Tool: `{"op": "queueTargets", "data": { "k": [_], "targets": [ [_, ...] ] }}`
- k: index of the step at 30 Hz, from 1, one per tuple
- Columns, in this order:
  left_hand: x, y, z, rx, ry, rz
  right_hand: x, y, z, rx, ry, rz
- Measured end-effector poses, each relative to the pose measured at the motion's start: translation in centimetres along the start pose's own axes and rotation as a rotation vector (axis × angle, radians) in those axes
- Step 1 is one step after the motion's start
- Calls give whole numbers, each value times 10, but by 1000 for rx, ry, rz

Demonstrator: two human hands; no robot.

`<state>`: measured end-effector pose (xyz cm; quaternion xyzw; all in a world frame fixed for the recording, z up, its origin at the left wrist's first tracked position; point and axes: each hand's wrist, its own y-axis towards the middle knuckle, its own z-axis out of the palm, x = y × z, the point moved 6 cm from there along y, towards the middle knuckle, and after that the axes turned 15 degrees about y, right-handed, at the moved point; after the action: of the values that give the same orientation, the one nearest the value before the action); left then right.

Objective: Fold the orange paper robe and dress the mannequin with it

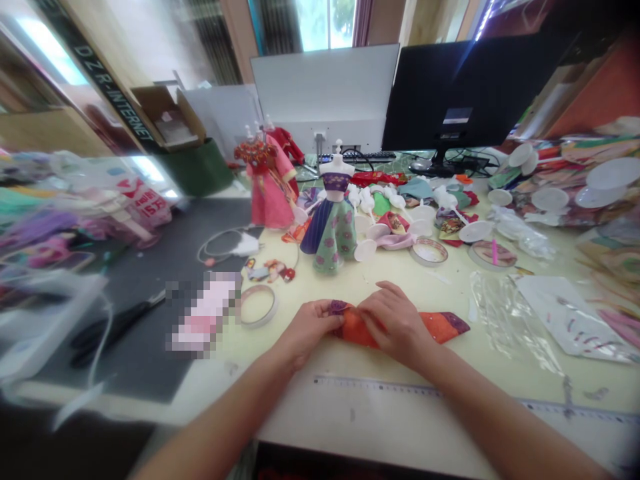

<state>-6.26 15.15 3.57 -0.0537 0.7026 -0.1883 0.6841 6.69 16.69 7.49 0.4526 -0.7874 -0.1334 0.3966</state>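
Observation:
An orange cloth piece with purple patterned ends (440, 326) lies across the table in front of me. My left hand (311, 328) pinches its purple left end between thumb and fingers. Over the middle of the cloth, my right hand (393, 320) has its fingers bent and pressed on the fabric close to the left hand. The cloth's right end extends out past my right hand. Behind the hands stands a small mannequin in a purple and green dress (333, 213). A roll of tape (257, 306) lies left of my left hand.
A ruler strip (380, 386) runs along the front of the table (300, 413). Black scissors (115, 327) and a blurred-out flat object (205, 313) are at left. Plastic bags (515, 320) lie at right. Two monitors (325, 93) stand behind dressed mannequins (270, 193).

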Motion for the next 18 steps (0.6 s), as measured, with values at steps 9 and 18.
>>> {"op": "queueTargets", "data": {
  "k": [9,18],
  "targets": [
    [5,3,-3,-3,-59,-8,6,2,-3,-1,-61,-86],
    [2,0,-1,4,-137,12,8,2,-3,20,-38,-116]
  ]
}}
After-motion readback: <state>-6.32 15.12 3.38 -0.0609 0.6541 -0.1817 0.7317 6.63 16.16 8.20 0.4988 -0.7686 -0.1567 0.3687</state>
